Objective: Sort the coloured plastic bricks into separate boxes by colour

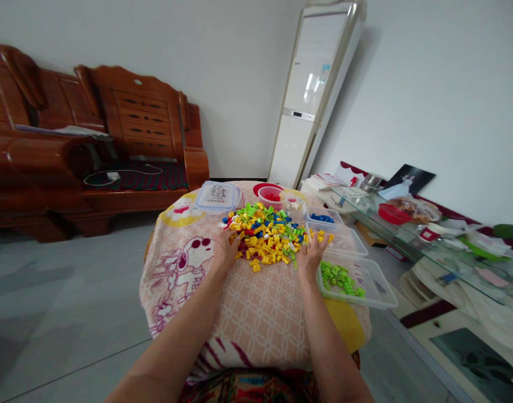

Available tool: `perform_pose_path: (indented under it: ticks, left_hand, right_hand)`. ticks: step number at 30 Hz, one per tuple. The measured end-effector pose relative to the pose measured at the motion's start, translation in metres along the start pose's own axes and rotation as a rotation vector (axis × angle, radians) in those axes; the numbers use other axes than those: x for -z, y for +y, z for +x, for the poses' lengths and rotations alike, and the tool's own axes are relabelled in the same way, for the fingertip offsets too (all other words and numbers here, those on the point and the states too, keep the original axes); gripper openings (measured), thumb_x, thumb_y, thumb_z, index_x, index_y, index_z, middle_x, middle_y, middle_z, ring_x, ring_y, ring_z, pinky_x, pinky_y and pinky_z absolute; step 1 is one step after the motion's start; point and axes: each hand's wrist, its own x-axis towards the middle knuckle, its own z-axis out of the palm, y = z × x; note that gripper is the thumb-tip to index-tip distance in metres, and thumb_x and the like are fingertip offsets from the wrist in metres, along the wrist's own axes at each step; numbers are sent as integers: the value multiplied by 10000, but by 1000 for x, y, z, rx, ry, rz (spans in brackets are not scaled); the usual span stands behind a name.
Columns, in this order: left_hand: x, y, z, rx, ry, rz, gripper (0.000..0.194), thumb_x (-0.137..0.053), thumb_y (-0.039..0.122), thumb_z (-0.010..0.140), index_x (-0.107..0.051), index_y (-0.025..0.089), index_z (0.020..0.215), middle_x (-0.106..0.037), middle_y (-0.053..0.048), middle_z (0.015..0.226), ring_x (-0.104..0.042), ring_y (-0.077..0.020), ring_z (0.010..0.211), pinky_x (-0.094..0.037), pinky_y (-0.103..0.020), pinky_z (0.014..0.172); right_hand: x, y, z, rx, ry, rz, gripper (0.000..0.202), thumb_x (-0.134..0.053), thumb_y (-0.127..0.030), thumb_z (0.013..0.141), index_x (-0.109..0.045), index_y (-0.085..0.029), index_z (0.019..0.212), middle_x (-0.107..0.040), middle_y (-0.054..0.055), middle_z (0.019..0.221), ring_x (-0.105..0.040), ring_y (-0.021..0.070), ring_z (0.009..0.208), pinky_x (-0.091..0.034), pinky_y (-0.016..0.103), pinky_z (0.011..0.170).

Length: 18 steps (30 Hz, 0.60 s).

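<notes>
A heap of small building bricks (267, 238), mostly yellow with green, blue, red and white ones, lies on a cloth-covered round table. At the heap's left edge is my left hand (226, 249), its fingers partly stretched out and touching the bricks; I see nothing held in it. My right hand (311, 258) is at the heap's right side, fingers spread, over the near-left rim of a clear plastic box (351, 239). Some yellow bricks (327, 236) show beyond its fingertips in that box. Closer to me, another clear box (378, 285) holds green bricks (343, 280).
Behind these, a smaller box holds blue bricks (321, 218). A round tub (271, 196) with red bricks and a lidded plastic box (217, 196) stand at the table's far side. To the right is a cluttered glass shelf (407, 240); a wooden sofa (134, 123) is at left.
</notes>
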Motion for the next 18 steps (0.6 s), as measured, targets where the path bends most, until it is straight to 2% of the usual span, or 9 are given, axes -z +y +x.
perform_pose_path:
  ticks: [2, 8, 13, 18]
  left_hand:
    - [-1, 0, 0, 12, -7, 2, 275, -573, 277, 808, -710, 145, 1006, -647, -140, 1243, -601, -272, 1143, -448, -433, 1039]
    - [-1, -2, 1, -4, -6, 0, 265, -572, 288, 804, -712, 157, 986, -650, -129, 1237, -600, -267, 1146, -452, -435, 1037]
    - [0, -2, 1, -5, -22, 6, 252, -585, 281, 800, -716, 160, 978, -656, -124, 1231, -595, -277, 1157, -452, -446, 1036]
    - [1, -2, 1, 9, -33, 23, 259, -582, 250, 799, -716, 146, 995, -640, -138, 1260, -591, -276, 1164, -443, -442, 1039]
  right_hand:
    - [1, 2, -4, 20, -42, 18, 522, -383, -134, 840, -496, -99, 1348, -241, 219, 1559, -310, 316, 1430, -338, 514, 1125]
    - [2, 10, -26, 74, -155, 7, 449, -387, -136, 851, -607, -150, 1242, -542, 157, 1352, -458, 251, 1310, -390, 482, 1105]
    - [3, 10, -28, 89, -252, -83, 419, -424, -102, 817, -675, -177, 1143, -601, 128, 1292, -523, 246, 1232, -409, 447, 1076]
    - [5, 8, -27, 126, -348, -95, 462, -421, -64, 782, -684, -206, 1134, -650, 91, 1214, -563, 228, 1165, -414, 412, 1060]
